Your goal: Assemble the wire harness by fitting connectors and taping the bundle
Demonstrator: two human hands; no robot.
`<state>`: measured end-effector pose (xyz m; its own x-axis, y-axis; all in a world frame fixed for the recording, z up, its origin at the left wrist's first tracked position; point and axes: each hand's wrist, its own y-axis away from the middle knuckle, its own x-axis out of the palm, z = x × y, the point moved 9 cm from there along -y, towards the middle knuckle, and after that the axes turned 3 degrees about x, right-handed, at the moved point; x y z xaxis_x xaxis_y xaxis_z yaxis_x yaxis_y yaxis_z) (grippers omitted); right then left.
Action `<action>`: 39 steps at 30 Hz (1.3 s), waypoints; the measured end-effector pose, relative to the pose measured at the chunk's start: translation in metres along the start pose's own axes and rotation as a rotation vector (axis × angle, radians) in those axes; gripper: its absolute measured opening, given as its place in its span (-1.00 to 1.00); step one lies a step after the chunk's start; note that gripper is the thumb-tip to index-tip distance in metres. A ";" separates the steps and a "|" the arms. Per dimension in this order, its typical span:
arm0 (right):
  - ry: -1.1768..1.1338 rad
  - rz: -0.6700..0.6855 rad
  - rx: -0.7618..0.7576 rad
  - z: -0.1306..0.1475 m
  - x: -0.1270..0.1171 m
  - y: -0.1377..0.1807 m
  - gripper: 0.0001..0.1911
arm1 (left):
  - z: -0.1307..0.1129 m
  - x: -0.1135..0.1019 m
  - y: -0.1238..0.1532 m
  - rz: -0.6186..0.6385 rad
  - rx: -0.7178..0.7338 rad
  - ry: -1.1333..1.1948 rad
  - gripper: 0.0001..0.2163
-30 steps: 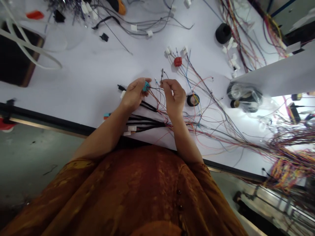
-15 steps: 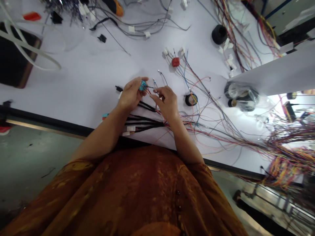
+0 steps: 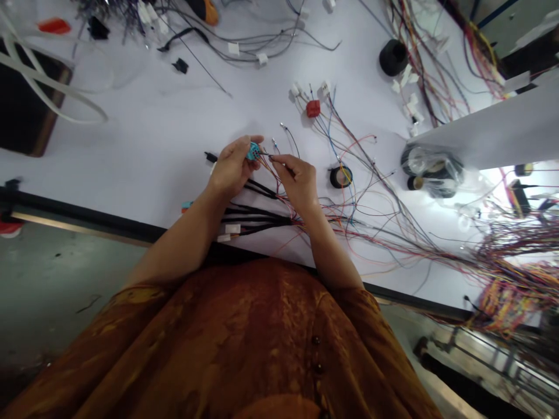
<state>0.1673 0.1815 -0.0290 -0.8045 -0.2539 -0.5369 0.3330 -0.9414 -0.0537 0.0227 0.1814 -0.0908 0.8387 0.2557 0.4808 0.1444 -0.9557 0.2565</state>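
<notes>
The left hand (image 3: 230, 167) grips a teal round connector (image 3: 253, 152) above the tabletop (image 3: 131, 139), its wire side turned toward the right hand (image 3: 300, 179), whose fingertips pinch a thin dark wire (image 3: 264, 154) just beside it. A sideways push could bend that wire, or poor sight of the small holes could lead to a wrong one. Loose terminal-tipped wires (image 3: 291, 137) nearby might snag. Fingers cover much of the connector; whether the wire's tip is seated cannot be told.

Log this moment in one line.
left hand: holds blue connector | right hand: pinches thin wire near it | red connector: on table
</notes>
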 end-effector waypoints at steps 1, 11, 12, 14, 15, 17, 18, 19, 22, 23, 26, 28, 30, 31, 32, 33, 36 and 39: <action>0.005 0.001 0.028 -0.003 0.000 0.000 -0.68 | 0.000 0.001 0.000 0.000 -0.003 0.002 -0.74; 0.222 0.121 0.013 0.010 0.003 -0.006 -0.77 | -0.002 0.000 -0.001 0.012 0.045 -0.102 -0.75; 0.223 0.130 -0.001 0.012 0.003 -0.006 -0.78 | -0.003 0.000 -0.001 0.011 0.049 -0.104 -0.75; 0.225 0.143 -0.017 0.014 0.004 -0.007 -0.79 | -0.003 0.001 0.000 0.004 0.049 -0.106 -0.75; 0.228 0.152 -0.020 0.014 0.004 -0.007 -0.80 | -0.004 0.001 0.000 -0.001 0.046 -0.106 -0.75; 0.230 0.173 -0.022 0.015 0.006 -0.008 -0.79 | -0.005 0.003 0.001 -0.009 0.043 -0.106 -0.77; 0.229 0.181 -0.023 0.016 0.007 -0.008 -0.78 | -0.006 0.004 0.002 -0.008 0.043 -0.108 -0.77; 0.228 0.188 -0.025 0.017 0.008 -0.009 -0.76 | -0.007 0.005 0.003 -0.003 0.044 -0.112 -0.77; 0.226 0.189 -0.037 0.019 0.011 -0.011 -0.73 | -0.008 0.008 0.004 0.022 0.049 -0.141 -0.76; 0.227 0.185 -0.041 0.019 0.012 -0.011 -0.72 | -0.008 0.009 0.004 0.029 0.054 -0.156 -0.76; 0.233 0.166 -0.038 0.016 0.017 -0.013 -0.70 | -0.010 0.009 0.006 0.052 0.103 -0.224 -0.77; 0.225 0.153 -0.029 0.012 0.019 -0.013 -0.69 | -0.013 0.010 0.007 0.079 0.148 -0.289 -0.78; 0.200 0.131 -0.023 0.008 0.019 -0.011 -0.69 | -0.015 0.011 0.008 0.106 0.184 -0.334 -0.78; 0.182 0.115 -0.027 0.007 0.018 -0.010 -0.70 | -0.015 0.011 0.009 0.117 0.202 -0.337 -0.77; 0.165 0.098 -0.037 0.006 0.018 -0.009 -0.70 | -0.016 0.012 0.010 0.125 0.219 -0.331 -0.75; 0.151 0.079 -0.055 0.006 0.017 -0.007 -0.70 | -0.017 0.013 0.011 0.131 0.235 -0.324 -0.74; 0.136 0.041 -0.124 0.006 0.020 -0.004 -0.63 | -0.017 0.017 0.014 0.156 0.240 -0.354 -0.78; 0.142 0.013 -0.140 0.003 0.029 -0.005 -0.60 | -0.015 0.016 0.015 0.140 0.164 -0.363 -0.87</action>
<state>0.1405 0.1785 -0.0416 -0.7253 -0.2230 -0.6514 0.4163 -0.8955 -0.1571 0.0307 0.1731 -0.0670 0.9824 0.0822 0.1677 0.0733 -0.9956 0.0589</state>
